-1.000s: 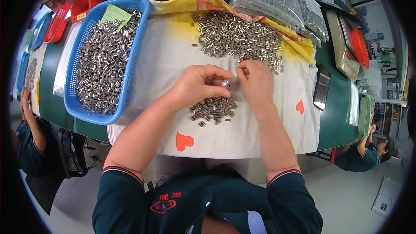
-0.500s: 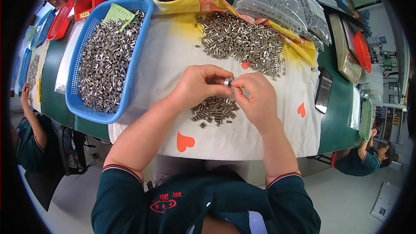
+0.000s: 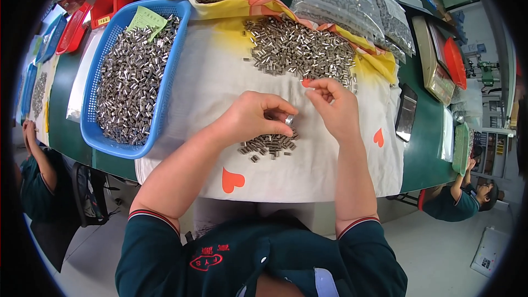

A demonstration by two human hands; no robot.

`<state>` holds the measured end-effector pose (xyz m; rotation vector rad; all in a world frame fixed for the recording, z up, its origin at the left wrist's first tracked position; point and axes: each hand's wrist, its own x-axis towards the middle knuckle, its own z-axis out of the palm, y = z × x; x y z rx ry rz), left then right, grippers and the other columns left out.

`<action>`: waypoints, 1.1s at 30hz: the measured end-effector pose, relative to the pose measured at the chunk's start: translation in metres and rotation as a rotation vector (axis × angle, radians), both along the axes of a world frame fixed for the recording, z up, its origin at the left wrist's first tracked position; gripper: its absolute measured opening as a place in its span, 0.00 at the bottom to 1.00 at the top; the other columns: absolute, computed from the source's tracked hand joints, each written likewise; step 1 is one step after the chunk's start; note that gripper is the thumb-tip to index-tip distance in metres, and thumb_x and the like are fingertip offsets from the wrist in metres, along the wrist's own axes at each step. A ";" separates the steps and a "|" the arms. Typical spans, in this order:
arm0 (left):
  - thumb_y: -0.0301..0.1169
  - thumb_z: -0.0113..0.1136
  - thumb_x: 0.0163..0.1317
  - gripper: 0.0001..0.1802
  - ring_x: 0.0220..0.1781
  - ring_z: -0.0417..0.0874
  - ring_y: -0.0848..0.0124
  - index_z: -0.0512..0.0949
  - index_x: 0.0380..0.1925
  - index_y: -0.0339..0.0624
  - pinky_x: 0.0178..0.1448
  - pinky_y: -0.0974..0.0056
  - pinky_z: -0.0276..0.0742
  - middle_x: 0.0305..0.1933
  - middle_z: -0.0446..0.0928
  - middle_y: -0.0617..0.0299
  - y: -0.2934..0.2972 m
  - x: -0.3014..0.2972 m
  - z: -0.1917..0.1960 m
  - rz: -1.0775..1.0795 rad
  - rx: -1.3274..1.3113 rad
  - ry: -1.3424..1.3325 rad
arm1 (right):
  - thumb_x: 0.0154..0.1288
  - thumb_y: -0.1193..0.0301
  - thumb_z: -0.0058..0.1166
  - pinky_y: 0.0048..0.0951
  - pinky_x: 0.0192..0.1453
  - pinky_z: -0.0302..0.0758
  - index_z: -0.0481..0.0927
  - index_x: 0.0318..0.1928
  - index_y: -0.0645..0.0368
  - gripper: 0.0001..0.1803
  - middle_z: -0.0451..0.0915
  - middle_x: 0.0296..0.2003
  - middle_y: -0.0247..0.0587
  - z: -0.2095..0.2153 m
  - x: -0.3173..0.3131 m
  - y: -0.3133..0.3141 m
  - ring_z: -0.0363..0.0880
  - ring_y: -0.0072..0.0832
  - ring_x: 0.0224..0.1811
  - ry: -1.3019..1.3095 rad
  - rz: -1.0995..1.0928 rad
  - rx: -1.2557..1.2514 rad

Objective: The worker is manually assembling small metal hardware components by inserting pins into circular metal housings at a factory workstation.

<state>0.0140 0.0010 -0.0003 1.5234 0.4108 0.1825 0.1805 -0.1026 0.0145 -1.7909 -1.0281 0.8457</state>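
My left hand (image 3: 252, 115) is closed around a small silvery metal ring-shaped piece (image 3: 289, 119), pinched between thumb and fingers above the cloth. Just below it lies a small heap of short metal cylinders (image 3: 270, 144), partly covered by the hand. My right hand (image 3: 336, 109) is apart from the left, its thumb and index finger stretched toward the far pile with a narrow gap between them. Nothing shows between those fingertips. Beyond them a larger pile of short metal cylinders (image 3: 300, 47) is spread over the cloth.
A blue basket (image 3: 165, 93) full of metal cylinders, with a green slip, stands at left. A white cloth (image 3: 308, 170) covers the green table (image 3: 66, 115). Clear bags of metal parts (image 3: 335, 3) lie behind; a phone (image 3: 406, 113) lies right. Co-workers sit at both sides.
My right hand has left the metal ring-shaped piece and moved up and away toward the far pile. My left hand has lowered slightly, still holding the piece.
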 end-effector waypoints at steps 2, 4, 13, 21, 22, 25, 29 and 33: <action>0.25 0.70 0.41 0.19 0.30 0.71 0.84 0.78 0.37 0.39 0.36 0.76 0.70 0.30 0.75 0.69 -0.001 0.001 -0.002 0.000 0.031 -0.017 | 0.51 0.72 0.54 0.29 0.36 0.71 0.78 0.34 0.58 0.08 0.77 0.27 0.40 -0.015 -0.001 0.008 0.74 0.32 0.30 -0.595 -0.068 0.094; 0.25 0.70 0.41 0.19 0.30 0.71 0.84 0.78 0.37 0.39 0.36 0.76 0.70 0.30 0.75 0.70 0.001 0.000 0.000 0.011 0.006 -0.008 | 0.51 0.72 0.54 0.32 0.37 0.70 0.78 0.33 0.57 0.07 0.76 0.27 0.40 -0.020 -0.009 0.020 0.73 0.34 0.31 -0.736 -0.059 0.106; 0.22 0.68 0.43 0.19 0.32 0.70 0.85 0.77 0.39 0.38 0.38 0.77 0.70 0.31 0.74 0.71 0.003 0.000 -0.004 0.069 -0.096 -0.035 | 0.50 0.73 0.54 0.33 0.38 0.71 0.78 0.31 0.56 0.05 0.75 0.27 0.38 -0.013 -0.013 0.011 0.73 0.35 0.34 -0.710 -0.047 0.020; 0.19 0.65 0.45 0.19 0.34 0.71 0.84 0.76 0.40 0.36 0.39 0.78 0.72 0.35 0.75 0.68 0.006 0.000 -0.002 0.066 -0.165 -0.019 | 0.49 0.73 0.56 0.34 0.38 0.71 0.78 0.31 0.57 0.06 0.75 0.27 0.40 -0.016 -0.009 0.011 0.73 0.37 0.33 -0.824 -0.036 0.038; 0.18 0.64 0.45 0.19 0.35 0.72 0.83 0.75 0.41 0.35 0.40 0.77 0.73 0.35 0.75 0.67 0.006 0.000 -0.004 0.082 -0.205 -0.048 | 0.49 0.74 0.55 0.32 0.37 0.71 0.78 0.31 0.57 0.06 0.75 0.28 0.39 -0.016 -0.009 0.011 0.73 0.35 0.32 -0.825 -0.034 0.059; 0.17 0.63 0.46 0.20 0.36 0.74 0.81 0.73 0.42 0.34 0.41 0.74 0.75 0.35 0.76 0.64 0.005 0.002 -0.002 0.134 -0.325 -0.117 | 0.49 0.76 0.55 0.28 0.35 0.71 0.77 0.31 0.59 0.06 0.76 0.29 0.38 0.001 -0.017 0.003 0.74 0.30 0.31 -0.514 -0.014 0.124; 0.17 0.62 0.47 0.20 0.39 0.77 0.78 0.72 0.43 0.33 0.45 0.72 0.76 0.35 0.76 0.63 0.007 -0.003 -0.005 0.170 -0.384 -0.195 | 0.49 0.80 0.54 0.21 0.33 0.71 0.77 0.31 0.62 0.06 0.76 0.28 0.35 0.017 -0.027 -0.001 0.74 0.23 0.30 -0.113 0.135 0.229; 0.17 0.62 0.47 0.19 0.36 0.77 0.78 0.73 0.42 0.32 0.43 0.72 0.77 0.35 0.76 0.62 0.007 -0.001 -0.003 0.155 -0.411 -0.172 | 0.48 0.81 0.54 0.22 0.33 0.71 0.77 0.31 0.62 0.06 0.76 0.26 0.36 0.015 -0.027 0.000 0.74 0.25 0.30 -0.203 0.129 0.256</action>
